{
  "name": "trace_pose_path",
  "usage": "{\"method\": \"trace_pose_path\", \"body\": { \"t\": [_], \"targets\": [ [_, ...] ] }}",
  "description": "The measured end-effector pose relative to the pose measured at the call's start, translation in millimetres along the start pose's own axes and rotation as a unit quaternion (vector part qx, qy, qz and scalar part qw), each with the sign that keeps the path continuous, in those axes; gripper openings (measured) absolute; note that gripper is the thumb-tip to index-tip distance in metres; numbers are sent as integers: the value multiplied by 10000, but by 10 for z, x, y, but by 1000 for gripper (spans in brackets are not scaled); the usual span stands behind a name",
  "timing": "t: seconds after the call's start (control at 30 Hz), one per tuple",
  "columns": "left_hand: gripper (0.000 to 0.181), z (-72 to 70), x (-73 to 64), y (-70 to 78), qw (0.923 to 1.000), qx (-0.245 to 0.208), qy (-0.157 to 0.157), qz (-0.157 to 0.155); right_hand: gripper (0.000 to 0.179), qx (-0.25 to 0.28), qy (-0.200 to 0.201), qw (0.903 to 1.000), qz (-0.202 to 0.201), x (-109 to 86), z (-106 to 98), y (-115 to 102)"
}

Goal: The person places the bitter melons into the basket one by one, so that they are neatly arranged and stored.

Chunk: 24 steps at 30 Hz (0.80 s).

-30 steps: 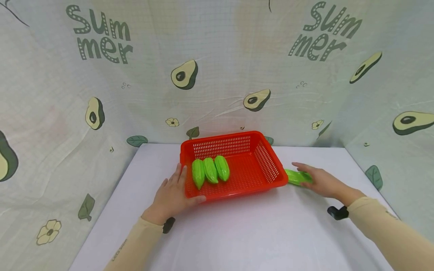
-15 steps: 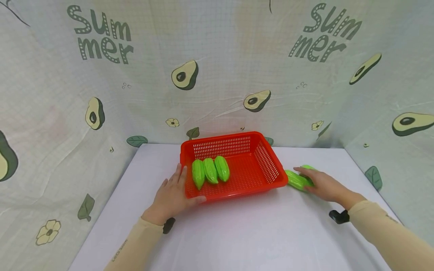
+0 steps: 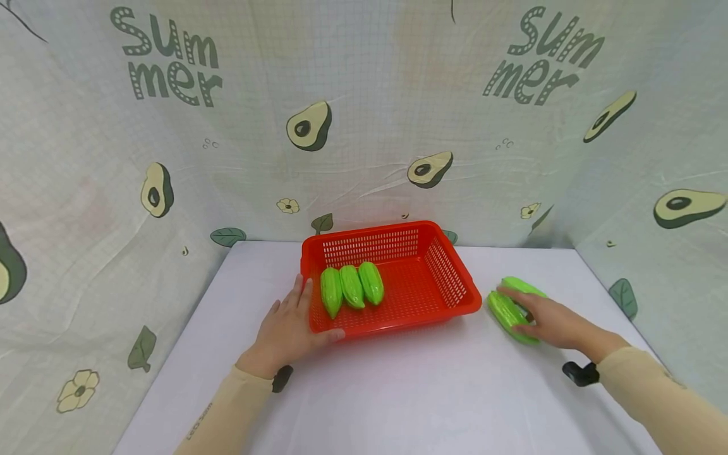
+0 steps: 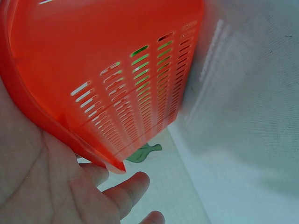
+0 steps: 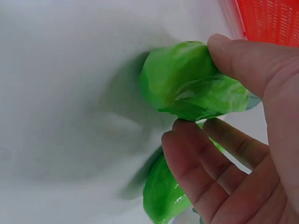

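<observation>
Your left hand [image 3: 287, 332] spreads against the red basket [image 3: 406, 287]; your right hand [image 3: 550, 319] pinches the near gourd [image 3: 503, 311], apparently securing it; lifting likely needs firmness.

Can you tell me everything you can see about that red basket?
The red basket looks plastic: rectangular, open-topped, with slotted walls, a perforated floor and a smooth rim. It stands upright, slightly turned, on the white table. Three green gourds lie side by side in its left end; the left hand touches its near left corner.
</observation>
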<state>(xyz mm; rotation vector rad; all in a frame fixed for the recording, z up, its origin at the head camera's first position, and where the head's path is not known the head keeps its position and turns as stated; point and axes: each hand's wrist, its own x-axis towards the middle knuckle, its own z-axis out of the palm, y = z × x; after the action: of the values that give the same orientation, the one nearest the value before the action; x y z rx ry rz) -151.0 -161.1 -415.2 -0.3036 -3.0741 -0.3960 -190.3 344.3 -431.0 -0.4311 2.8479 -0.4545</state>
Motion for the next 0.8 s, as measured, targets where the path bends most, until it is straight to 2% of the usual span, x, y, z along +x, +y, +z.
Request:
{"method": "trace_pose_path", "body": {
  "t": [0.33, 0.8],
  "targets": [
    [125, 10, 5, -10, 10000, 14, -28, -22, 66, -228, -217, 9995, -39, -32, 8, -19],
    [125, 23, 10, -20, 10000, 13, -23, -50, 64, 399, -719, 9966, -8, -42, -55, -15]
  ]
}}
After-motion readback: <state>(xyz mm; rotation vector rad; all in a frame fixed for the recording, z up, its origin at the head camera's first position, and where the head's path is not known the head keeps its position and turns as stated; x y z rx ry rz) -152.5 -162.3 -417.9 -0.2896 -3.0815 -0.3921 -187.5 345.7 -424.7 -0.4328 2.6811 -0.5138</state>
